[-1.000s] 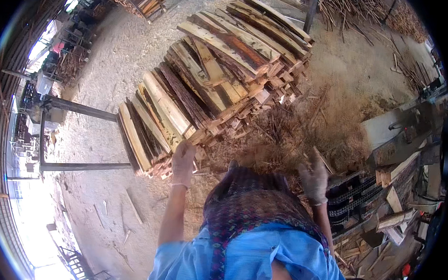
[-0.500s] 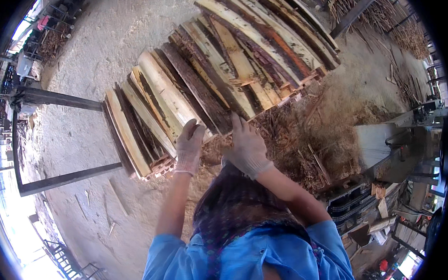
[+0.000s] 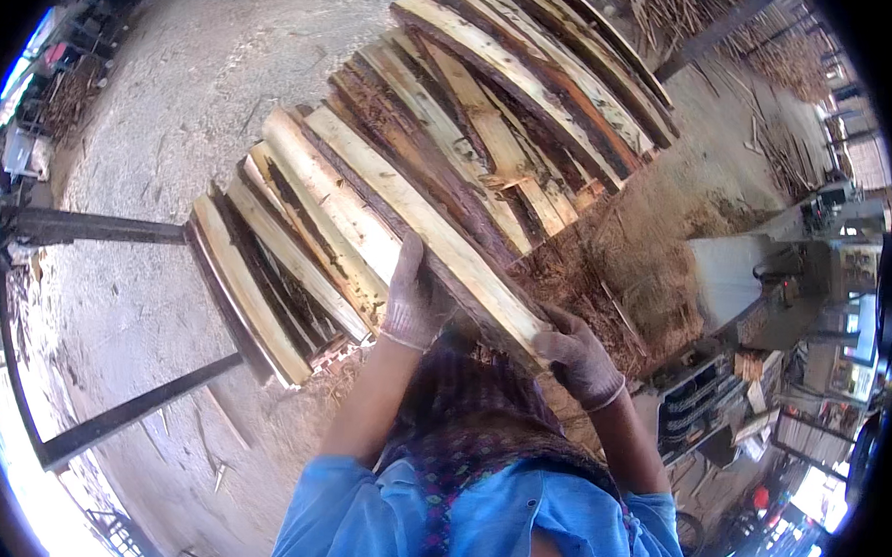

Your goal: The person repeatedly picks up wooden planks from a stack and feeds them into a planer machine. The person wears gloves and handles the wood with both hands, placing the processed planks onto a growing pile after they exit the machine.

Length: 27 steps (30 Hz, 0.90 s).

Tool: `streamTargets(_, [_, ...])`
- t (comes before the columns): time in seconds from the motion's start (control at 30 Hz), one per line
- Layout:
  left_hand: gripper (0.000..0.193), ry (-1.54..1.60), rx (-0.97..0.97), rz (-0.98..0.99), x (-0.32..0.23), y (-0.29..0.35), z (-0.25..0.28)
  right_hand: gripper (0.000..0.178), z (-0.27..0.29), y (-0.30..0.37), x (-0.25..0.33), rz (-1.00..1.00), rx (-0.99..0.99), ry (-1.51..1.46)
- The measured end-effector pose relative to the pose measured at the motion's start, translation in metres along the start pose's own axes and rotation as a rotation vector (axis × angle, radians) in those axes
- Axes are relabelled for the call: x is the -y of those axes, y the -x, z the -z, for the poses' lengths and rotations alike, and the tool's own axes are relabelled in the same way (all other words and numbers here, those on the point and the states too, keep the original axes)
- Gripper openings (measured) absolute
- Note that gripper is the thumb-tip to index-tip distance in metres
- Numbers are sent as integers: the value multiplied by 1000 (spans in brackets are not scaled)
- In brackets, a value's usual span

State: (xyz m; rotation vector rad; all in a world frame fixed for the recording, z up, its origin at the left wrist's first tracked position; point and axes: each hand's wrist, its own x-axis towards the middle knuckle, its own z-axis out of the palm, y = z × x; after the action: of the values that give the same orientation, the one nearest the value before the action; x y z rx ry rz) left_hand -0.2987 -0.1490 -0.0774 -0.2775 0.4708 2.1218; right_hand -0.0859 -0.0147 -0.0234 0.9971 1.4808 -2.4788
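Note:
A long pale wood slab (image 3: 433, 233) with dark bark along its edge is held between my two gloved hands, its near end pulled out toward me. My right hand (image 3: 584, 359) is closed round that near end. Along the slab's left edge, my left hand (image 3: 417, 295) grips it with the thumb up and the other fingers hidden underneath. The far part of the slab still lies over the stack of bark-edged slabs (image 3: 452, 129). Just left of it rests another pale slab (image 3: 335, 199).
Black metal bars (image 3: 120, 228) form a frame at the stack's left. Bark scraps and sawdust (image 3: 654, 298) cover the ground on the right, near a pale metal sheet (image 3: 725, 281) and machinery. Piles of thin sticks (image 3: 666, 29) stand at the far right.
Both hands have taken hold of a slab; its pale face now shows where dark bark did. Its near end has come toward me and right, with my right hand moving right and down.

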Motion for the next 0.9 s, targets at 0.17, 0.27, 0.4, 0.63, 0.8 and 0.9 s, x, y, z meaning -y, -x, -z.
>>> streamTargets(0.17, [51, -420, 97, 52, 14, 2, 17, 111, 30, 9, -71, -123, 179, -174])
streamTargets(0.27, [46, -627, 84, 17, 30, 13, -1, 119, 25, 6, -64, 98, 9, 207])
streamTargets(0.4, [52, -761, 44, -14, 58, 22, -25, 108, -28, 15, 25, -77, -160, 744])
streamTargets(0.63, [61, -846, 98, -5, 89, 30, -40, 90, 22, 43, -23, 202, -194, 149])
streamTargets(0.8, [66, -843, 174, 63, 124, 51, -76, 91, 56, 76, -41, 257, -131, 64])
streamTargets(0.9, [49, -876, 210, 6, 154, 58, -96, 90, 73, 100, -45, 349, -210, 80])
